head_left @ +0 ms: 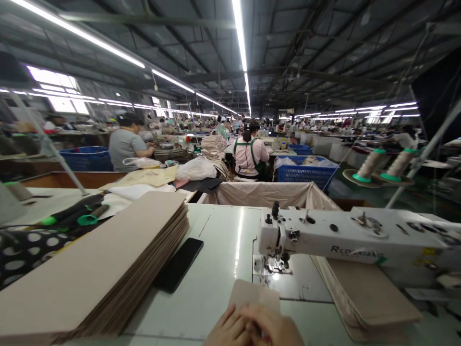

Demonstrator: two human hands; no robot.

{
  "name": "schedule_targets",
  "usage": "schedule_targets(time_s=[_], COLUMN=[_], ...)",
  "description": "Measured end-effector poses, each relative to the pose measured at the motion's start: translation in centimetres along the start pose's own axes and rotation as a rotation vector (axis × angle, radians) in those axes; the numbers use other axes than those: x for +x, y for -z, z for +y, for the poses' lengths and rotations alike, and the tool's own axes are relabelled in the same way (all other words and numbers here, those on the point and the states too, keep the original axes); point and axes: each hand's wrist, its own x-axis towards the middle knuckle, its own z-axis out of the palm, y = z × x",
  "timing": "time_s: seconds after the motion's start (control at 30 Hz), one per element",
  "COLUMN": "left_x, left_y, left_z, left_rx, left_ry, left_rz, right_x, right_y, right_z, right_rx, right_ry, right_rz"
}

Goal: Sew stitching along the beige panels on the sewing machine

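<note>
Beige panel [255,292]: lies flat on the pale tabletop [218,271], at the front edge of the work, its far end just short of the presser foot [280,270].
Left hand [229,330]: rests at the panel's near end, fingers narrow, side by side; whether they pinch it I can't tell from where I stand.
Right hand [275,327]: comes in from the other side and meets its partner over the same end, fingers bent inward; their grip is hidden from me too.
Sewing machine [320,236]: white, lettered along its arm, a small light glowing by the needle.
Tall stack [108,262]: more beige pieces, piled long and neat on the left.
Black phone [182,263]: face up, just beside that pile.
Second pile [374,295]: rounded-corner beige pieces, partly under the machine's arm.
Thread cones [369,166]: two, on a stand behind the machine.
Co-worker in green straps [248,154]: sits ahead, back to us, beside a blue crate [306,173].
</note>
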Motion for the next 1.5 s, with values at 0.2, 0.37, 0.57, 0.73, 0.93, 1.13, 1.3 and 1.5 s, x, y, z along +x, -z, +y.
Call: schedule_targets(time_s=[0.2, 0.37, 0.57, 0.73, 0.93, 1.13, 1.3, 1.5], left_x=[-2.8, -1.5, 2.2, 2.8, 2.7, 2.8, 2.9, 2.9], left_y=[2.1, 3.2, 3.3, 3.3, 3.1, 2.8, 2.5, 2.8], left_z=[-2.0, -2.0, -2.0, -2.2, -2.4, -2.5, -2.5, -2.5], left_rx=[0.043, 0.035, -0.043, -0.078, -0.084, -0.087, -0.08, -0.118], left_ry=[0.003, 0.14, 0.186, 0.171, 0.19, 0.177, 0.18, 0.204], left_rz=[0.008, -0.022, -0.063, -0.072, -0.068, -0.014, 0.008, -0.02], right_x=[2.2, 0.2, 0.0, 0.2, 0.1, 0.1, 0.3, 0.5], right_y=[-0.6, -1.3, -2.0, -1.7, -1.7, -1.8, -1.7, -1.5], right_z=[6.5, 7.9, 8.3, 8.2, 8.2, 8.2, 8.1, 7.9], right_rx=[-0.101, -0.152, -0.193, -0.193, -0.184, -0.204, -0.222, -0.231], right_ry=[-0.212, -0.223, -0.248, -0.263, -0.269, -0.273, -0.288, -0.285], right_rz=[-0.051, -0.022, -0.038, -0.058, -0.062, -0.069, -0.074, -0.071])
